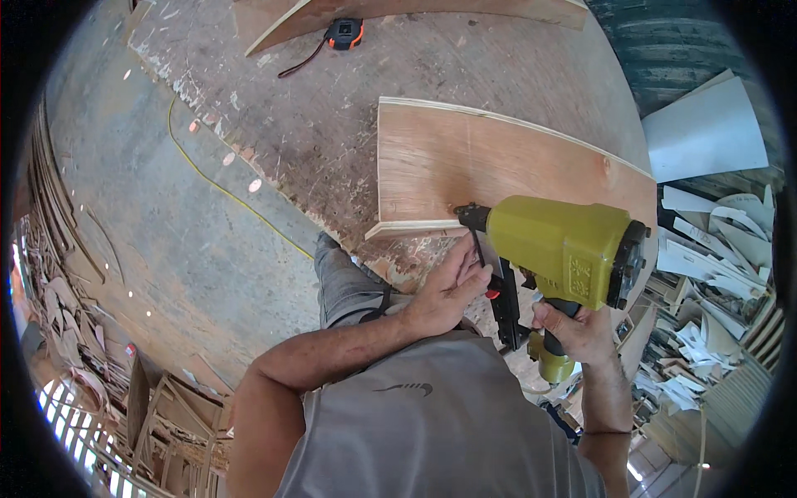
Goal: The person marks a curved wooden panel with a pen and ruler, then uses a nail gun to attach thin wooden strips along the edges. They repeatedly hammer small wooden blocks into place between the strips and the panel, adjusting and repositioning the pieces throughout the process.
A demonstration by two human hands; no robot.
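Gripping a nailer [556, 245] with the right hand [579, 334], clamped round its dark grip [563, 307], right of centre in the frame. Pointing its black nose [473, 216] left, at the lower edge of a plywood piece [481, 158]; cannot tell touching from just above. Lying, in the plywood piece's case, on the worn bench [332, 124], from centre to upper right. Bending the fingers of the left hand [448, 292] at centre, just below that edge and beside the magazine [503, 311]; cannot tell gripping from resting.

Looking to containers: one black magazine, below the nailer, with hidden contents; at lower left, one open frame [149, 407] of boards with scraps in and about it.

Counting two hands, one nailer, one plywood piece near centre and another [432, 10] at the top edge; one black-and-orange tape [344, 35] with a strap, upper middle; one yellow line [217, 187] across the floor [166, 266], left; one large white sheet [706, 129], upper right. Finding offcuts [714, 299] at right too many to count.
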